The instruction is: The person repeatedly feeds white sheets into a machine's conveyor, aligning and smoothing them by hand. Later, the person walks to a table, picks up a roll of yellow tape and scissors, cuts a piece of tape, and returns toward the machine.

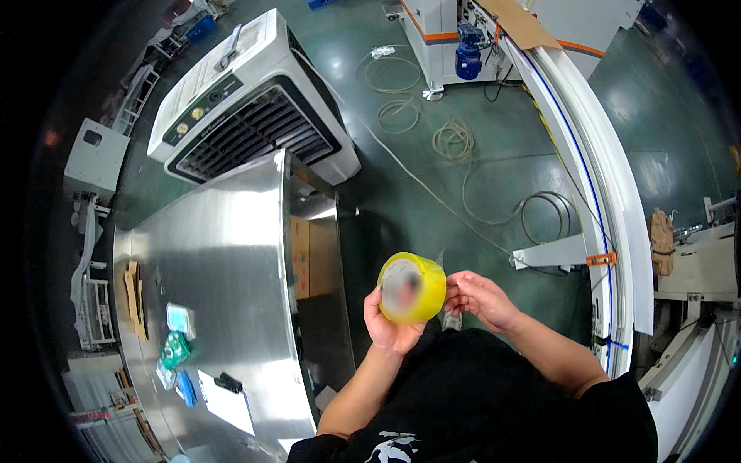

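Observation:
A thick roll of yellow packing tape (437, 289) is held up in front of my body, its pale cardboard core turned partly toward me. My left hand (391, 328) grips it from below and the left, thumb against the near side. At the roll's right edge, my right hand (480, 299) has its thumb and fingertips pinched together. Whether the tape's end or anything else is between those fingertips is too small to tell. A faint clear flap (441, 258) shows by the roll's upper right edge.
To the left stands a steel table (224, 255) bearing a clipboard (228, 403), a green packet (175, 349) and cardboard strips (135, 299). Beyond it is a white air cooler (255, 116). Coiled hoses (453, 140) lie on the green floor; a long white machine rail (598, 170) runs along the right.

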`<state>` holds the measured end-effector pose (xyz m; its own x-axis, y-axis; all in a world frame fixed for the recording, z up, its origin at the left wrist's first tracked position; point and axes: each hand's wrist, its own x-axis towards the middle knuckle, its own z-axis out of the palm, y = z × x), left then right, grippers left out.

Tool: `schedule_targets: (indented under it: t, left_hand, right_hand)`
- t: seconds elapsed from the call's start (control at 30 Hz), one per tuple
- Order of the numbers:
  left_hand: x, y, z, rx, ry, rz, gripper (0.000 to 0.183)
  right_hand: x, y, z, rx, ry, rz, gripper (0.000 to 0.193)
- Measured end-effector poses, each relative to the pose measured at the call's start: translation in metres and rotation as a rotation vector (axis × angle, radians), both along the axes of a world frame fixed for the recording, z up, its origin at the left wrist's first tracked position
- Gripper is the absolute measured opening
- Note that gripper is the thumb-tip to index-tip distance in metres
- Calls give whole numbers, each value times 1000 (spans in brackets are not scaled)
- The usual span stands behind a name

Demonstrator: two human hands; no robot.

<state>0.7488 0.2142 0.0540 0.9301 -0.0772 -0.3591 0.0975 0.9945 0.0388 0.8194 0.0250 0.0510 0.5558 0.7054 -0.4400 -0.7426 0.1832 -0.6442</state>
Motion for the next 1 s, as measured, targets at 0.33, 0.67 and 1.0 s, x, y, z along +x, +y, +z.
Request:
schedule_targets:
  t: [0.33, 0.67, 1.0]
  left_hand:
    - [155, 81, -42, 73, -58, -237, 47]
    - [258, 127, -56, 638, 216, -569, 41]
    - [329, 157, -75, 1841, 190, -160, 48]
  right_hand:
    - [128, 70, -18, 26, 163, -163, 20]
    - [238, 136, -5, 79, 82, -351, 24]
    - [353, 191, -38, -230, -156, -52, 19]
